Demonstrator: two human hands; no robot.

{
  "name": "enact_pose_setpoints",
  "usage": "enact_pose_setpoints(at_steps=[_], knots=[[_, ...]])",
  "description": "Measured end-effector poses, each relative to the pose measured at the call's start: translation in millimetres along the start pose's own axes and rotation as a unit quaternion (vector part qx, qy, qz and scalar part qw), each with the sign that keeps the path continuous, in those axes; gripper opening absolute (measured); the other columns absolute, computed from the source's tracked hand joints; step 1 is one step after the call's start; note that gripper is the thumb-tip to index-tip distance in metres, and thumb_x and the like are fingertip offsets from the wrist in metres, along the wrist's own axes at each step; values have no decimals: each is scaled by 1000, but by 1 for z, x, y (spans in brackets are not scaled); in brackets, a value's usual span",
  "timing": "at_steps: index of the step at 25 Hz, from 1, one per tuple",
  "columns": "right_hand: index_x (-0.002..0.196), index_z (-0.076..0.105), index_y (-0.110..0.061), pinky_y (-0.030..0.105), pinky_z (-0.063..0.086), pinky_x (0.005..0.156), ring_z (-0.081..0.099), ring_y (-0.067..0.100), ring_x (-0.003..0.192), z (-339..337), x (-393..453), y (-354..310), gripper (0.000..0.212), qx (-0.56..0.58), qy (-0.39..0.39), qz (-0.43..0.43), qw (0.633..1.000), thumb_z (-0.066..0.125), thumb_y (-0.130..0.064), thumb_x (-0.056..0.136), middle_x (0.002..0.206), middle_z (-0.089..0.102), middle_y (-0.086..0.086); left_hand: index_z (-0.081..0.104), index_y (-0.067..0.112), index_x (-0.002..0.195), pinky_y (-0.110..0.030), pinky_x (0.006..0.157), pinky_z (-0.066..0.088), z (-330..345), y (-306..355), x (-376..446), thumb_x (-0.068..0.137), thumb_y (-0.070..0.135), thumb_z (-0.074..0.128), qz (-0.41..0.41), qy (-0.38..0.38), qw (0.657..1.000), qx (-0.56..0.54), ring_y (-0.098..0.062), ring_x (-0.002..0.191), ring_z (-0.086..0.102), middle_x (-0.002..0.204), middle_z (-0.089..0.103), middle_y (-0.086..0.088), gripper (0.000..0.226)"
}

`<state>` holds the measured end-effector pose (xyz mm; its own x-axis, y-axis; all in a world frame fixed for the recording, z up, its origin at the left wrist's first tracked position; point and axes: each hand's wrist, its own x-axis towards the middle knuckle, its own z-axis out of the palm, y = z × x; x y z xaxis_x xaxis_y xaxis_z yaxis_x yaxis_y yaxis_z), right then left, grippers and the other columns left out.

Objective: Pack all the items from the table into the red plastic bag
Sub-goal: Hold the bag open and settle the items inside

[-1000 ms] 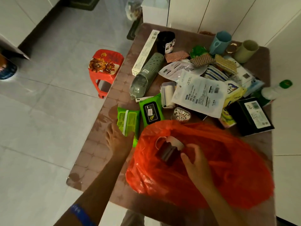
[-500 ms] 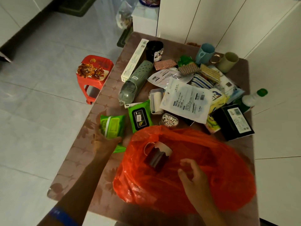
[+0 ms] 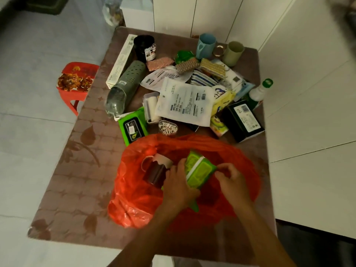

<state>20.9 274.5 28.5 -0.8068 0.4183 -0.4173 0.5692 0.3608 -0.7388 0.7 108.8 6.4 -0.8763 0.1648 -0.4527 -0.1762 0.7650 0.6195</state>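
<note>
The red plastic bag lies open on the near part of the brown table. A brown-and-white mug rests inside it. My left hand grips a light green wipes pack over the bag's mouth. My right hand pinches the bag's edge beside the pack's right corner. Behind the bag lie a second green wipes pack, a small tub of pills, a white pouch, a grey-green bottle and a black box.
Further back stand a black cup, a blue mug, a beige mug, a long white box and a green-capped bottle. A red stool stands left of the table. White cabinets rise behind.
My left hand lifted the light green wipes pack off the table's left side and carried it right, over the bag. My right hand shifted to the bag's edge beside it.
</note>
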Motion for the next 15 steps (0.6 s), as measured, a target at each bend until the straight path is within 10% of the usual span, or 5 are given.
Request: enact_pose_setpoints(at_steps=[4,9,15], knots=[[104,56,-32,23,41,81,54,10,97,-4,-7,24,23,-64,-38,-22,997,66,-17,89,108,55,-8,38,19,139,-40,96,44,6,6,14,70,57,68,87,27,995,36,-22,120,43,134,43,-4,85],[95,56,-39,12,42,71,56,-3,91,21,-21,15,21,-65,-149,-78,984,62,-19,93,103,58,-16,54,21,117,-38,90,45,-76,-29,50,78,35,60,-9,323,938,-126,-24,108,52,115,57,-4,42],[93,55,-39,21,46,72,56,-1,93,39,-29,6,16,-90,-162,-121,975,60,-24,92,100,57,-19,31,12,139,-54,104,37,-119,-91,137,69,52,76,-254,188,941,-117,-40,129,40,141,42,-19,93]])
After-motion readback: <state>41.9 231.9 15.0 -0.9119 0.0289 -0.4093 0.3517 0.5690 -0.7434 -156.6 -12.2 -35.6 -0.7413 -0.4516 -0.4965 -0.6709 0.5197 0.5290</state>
